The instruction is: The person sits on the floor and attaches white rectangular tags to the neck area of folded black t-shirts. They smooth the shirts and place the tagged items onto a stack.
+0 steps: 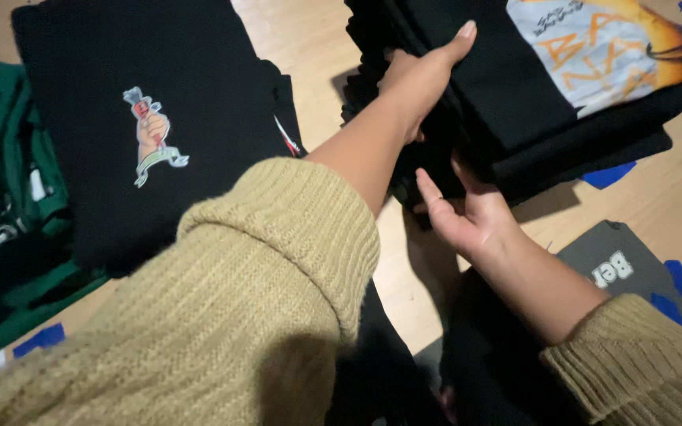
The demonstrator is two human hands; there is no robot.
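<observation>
At the far left lay a heap of green garments, soft and rumpled, with pale stripes across the folds. Just beside it, overlapping its edge, sat a folded black shirt, flat and matte, squared off at the corners; a small printed emblem of a fist over a curling ribbon showed on its front. Below these, a strip of blue tape was stuck to the pale, smooth wooden floor.

Both arms wore a chunky, ribbed knit sweater in a dull mustard tone, the thick cuffs pushed back from the wrists. The left hand lay along the near edge of the stack of black shirts, fingers stretched flat on top and thumb tucked against the side, pressing rather than clenching. The right hand was lower, palm up and fingers curled loosely, its fingertips slipped under the bottom of that stack; I could not tell whether it truly gripped the cloth.

The stack stood at the upper right on the floor, several neat, dense layers of dark cotton, the topmost bearing a large glossy print in white, orange and yellow. Another scrap of blue tape peeked out beneath it. At the lower right lay a grey shirt with white lettering, flat, more tape beside it.
</observation>
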